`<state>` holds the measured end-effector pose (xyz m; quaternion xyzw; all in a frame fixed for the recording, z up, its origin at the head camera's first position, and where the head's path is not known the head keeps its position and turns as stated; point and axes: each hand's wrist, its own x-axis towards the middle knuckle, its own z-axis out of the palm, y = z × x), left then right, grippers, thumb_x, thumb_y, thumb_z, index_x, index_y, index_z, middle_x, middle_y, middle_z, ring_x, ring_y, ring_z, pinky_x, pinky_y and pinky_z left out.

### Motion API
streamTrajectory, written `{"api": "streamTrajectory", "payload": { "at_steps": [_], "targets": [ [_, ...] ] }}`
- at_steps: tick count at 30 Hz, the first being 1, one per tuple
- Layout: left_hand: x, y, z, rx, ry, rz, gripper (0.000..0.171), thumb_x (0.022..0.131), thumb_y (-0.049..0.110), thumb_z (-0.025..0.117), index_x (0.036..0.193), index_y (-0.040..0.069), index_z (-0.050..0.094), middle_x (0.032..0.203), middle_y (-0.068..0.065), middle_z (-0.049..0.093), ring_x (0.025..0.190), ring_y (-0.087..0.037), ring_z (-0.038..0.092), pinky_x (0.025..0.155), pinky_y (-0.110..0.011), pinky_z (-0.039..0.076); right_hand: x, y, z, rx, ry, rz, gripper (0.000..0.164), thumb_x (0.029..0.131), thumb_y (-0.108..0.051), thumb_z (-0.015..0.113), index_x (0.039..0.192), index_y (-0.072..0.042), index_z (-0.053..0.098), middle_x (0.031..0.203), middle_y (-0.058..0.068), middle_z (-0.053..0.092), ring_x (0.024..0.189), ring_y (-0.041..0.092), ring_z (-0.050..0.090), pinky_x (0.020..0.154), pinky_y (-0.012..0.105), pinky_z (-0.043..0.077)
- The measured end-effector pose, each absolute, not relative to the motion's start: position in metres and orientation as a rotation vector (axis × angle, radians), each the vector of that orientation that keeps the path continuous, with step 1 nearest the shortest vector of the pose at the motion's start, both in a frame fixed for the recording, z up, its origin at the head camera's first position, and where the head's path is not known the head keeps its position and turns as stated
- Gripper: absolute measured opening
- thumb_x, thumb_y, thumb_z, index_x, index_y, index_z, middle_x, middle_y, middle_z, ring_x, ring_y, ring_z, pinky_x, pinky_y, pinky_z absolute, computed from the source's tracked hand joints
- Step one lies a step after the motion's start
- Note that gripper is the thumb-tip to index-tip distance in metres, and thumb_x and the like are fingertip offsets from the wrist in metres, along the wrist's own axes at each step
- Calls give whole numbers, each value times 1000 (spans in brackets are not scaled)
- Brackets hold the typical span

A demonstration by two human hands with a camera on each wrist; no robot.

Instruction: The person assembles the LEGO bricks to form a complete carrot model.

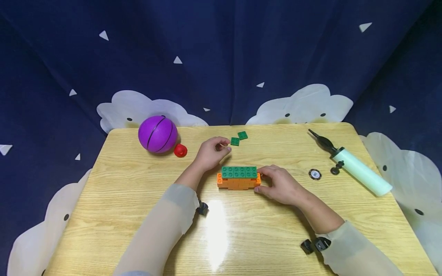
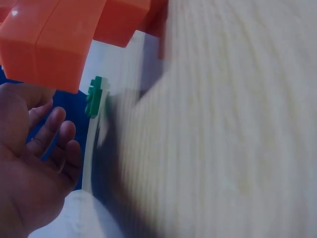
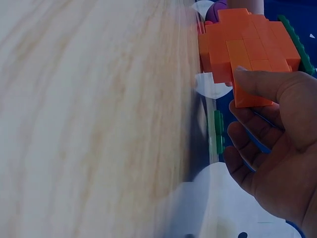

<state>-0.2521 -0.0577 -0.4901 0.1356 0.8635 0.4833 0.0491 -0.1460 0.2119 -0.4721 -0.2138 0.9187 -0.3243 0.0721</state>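
A toy brick build (image 1: 239,184), orange below with a row of green bricks along its top, is near the middle of the wooden table. My right hand (image 1: 281,185) grips its right end, and the right wrist view shows the thumb (image 3: 262,82) on the orange face with fingers behind. Beyond the build, my left hand (image 1: 212,153) reaches out, fingers loosely bent and nothing between them. Its fingertips come close to a small green brick (image 1: 235,142). A second green brick (image 1: 243,135) lies just behind that one, near the table's far edge.
A purple ball (image 1: 158,134) and a small red hat-shaped piece (image 1: 180,150) sit at the back left. On the right lie a round chip (image 1: 315,174), a small black piece (image 1: 335,170) and a pale green hand pump (image 1: 360,170). A dark blue curtain (image 1: 221,57) hangs behind the table.
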Motion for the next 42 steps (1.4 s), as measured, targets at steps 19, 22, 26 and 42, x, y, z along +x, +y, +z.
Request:
{"api": "streamTrajectory", "payload": {
  "at_steps": [19, 22, 26, 42],
  "targets": [
    [-283, -42, -502, 354, 2761, 1208, 35, 93, 22, 77, 127, 14, 73, 116, -5, 66, 98, -21, 60, 90, -36, 51, -145, 210, -470, -648, 2751, -984, 52, 84, -27, 88, 129, -8, 70, 128, 7, 69, 121, 26, 61, 106, 51, 48],
    [-284, -40, -502, 384, 2774, 1163, 36, 94, 21, 76, 128, 14, 73, 116, -6, 65, 98, -22, 59, 90, -37, 51, -145, 210, -469, -650, 2754, -980, 52, 84, -27, 88, 129, -8, 70, 128, 7, 69, 121, 26, 61, 106, 51, 48],
    [-286, -38, -502, 428, 2806, 1091, 33, 95, 21, 75, 128, 13, 74, 116, -8, 65, 99, -23, 59, 91, -38, 50, -145, 210, -469, -640, 2760, -976, 52, 84, -27, 88, 129, -8, 70, 127, 8, 69, 121, 26, 62, 106, 51, 48],
    [-284, -36, -502, 409, 2851, 1018, 15, 98, 19, 72, 112, 15, 75, 122, -6, 61, 101, -23, 57, 95, -37, 49, -146, 212, -472, -653, 2759, -981, 49, 84, -28, 88, 127, -10, 70, 127, 6, 69, 121, 27, 62, 105, 52, 48]
  ]
}}
